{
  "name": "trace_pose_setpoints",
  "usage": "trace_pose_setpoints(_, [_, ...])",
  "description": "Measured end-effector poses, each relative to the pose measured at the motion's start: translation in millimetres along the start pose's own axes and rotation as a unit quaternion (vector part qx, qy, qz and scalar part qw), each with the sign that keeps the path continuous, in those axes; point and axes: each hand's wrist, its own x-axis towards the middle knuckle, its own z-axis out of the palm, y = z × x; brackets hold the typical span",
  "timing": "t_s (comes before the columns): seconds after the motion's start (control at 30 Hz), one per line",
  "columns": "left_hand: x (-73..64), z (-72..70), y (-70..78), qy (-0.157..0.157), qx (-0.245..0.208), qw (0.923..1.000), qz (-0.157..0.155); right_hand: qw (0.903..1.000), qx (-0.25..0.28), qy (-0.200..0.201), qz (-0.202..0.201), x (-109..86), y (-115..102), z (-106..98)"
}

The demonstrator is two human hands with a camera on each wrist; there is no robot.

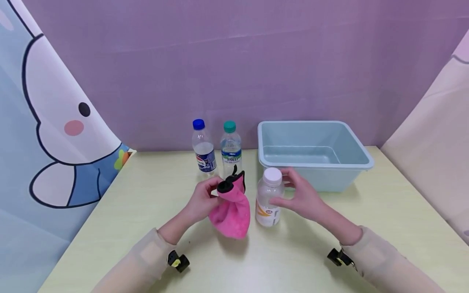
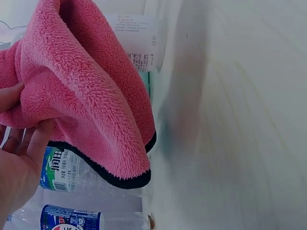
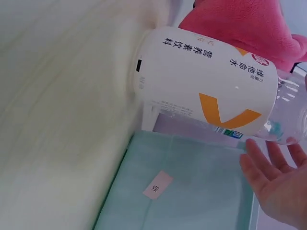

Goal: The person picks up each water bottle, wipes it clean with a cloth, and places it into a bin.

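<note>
Head view: base of green-capped bottle [image 1: 231,152] hidden behind pink cloth [image 1: 233,215]. Left wrist view: left hand [image 2: 20,167] cut off at left edge, blue-capped bottle [image 2: 88,220] at lower edge. Right wrist view: right hand [image 3: 283,191] and white-capped bottle [image 3: 192,76] cut off at right edge.

My head camera looks forward and down over my left hand [image 1: 201,200], my right hand [image 1: 305,197] and the pale yellow surface [image 1: 146,199]; my left wrist camera, tipped sideways with the surface at its right, faces the black-trimmed fuzzy pink cloth [image 2: 86,91] up close; my right wrist camera, tipped the other way, looks closely at the white-labelled clear plastic bottle [image 3: 206,81]; all three views share cloth and bottle; head and right wrist share the pale blue rectangular plastic tub [image 1: 315,166].
</note>
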Motion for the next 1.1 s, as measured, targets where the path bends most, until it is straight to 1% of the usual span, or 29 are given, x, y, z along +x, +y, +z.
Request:
trace_pose_setpoints(0.07, [0.6, 0.2, 0.9, 0.001, 0.002, 1.0, -0.004, 0.9997, 0.015, -0.021, -0.006, 0.4, 1.3, -2.6])
trace_pose_setpoints(0.13, [1.3, 0.2, 1.5, 0.001, 0.002, 1.0, -0.006, 0.9979, 0.038, -0.052, -0.012, 0.9, 3.1, -7.4])
trace_pose_setpoints(0.27, [2.2, -0.2, 3.3, 0.001, 0.003, 1.0, -0.009, 0.9898, 0.084, -0.111, -0.032, 3.2, 7.2, -18.7])
trace_pose_setpoints(0.33, [2.3, -0.5, 4.1, 0.001, 0.002, 0.9999, -0.011, 0.9858, 0.098, -0.129, -0.044, 4.1, 8.5, -22.7])
trace_pose_setpoints(0.43, [2.2, -0.7, 5.3, 0.0, 0.002, 0.9999, -0.01, 0.9841, 0.1, -0.138, -0.049, 4.2, 9.6, -24.7])
trace_pose_setpoints(0.57, [2.1, 0.0, 5.5, -0.001, -0.007, 1.0, -0.005, 0.988, 0.083, -0.127, -0.029, 3.2, 9.4, -22.7])
trace_pose_setpoints(0.7, [1.9, 2.5, 5.2, 0.0, -0.021, 0.9998, -0.005, 0.992, 0.07, -0.104, -0.006, 1.9, 8.0, -18.7])
trace_pose_setpoints(0.8, [3.5, 4.9, 6.9, 0.0, -0.023, 0.9997, -0.002, 0.9948, 0.058, -0.083, 0.002, 0.5, 6.5, -14.9])
trace_pose_setpoints(0.9, [7.9, 7.8, 10.1, -0.003, -0.023, 0.9997, 0.006, 0.9972, 0.041, -0.062, -0.001, -0.7, 6.0, -10.8])
trace_pose_setpoints(0.97, [11.8, 10.2, 12.1, -0.008, -0.024, 0.9996, 0.009, 0.9982, 0.031, -0.051, -0.01, -1.3, 6.3, -8.8])
trace_pose_setpoints(1.1, [19.3, 16.4, 13.8, -0.021, -0.016, 0.9996, 0.013, 0.9984, 0.025, -0.043, -0.026, -1.4, 5.4, -6.7])
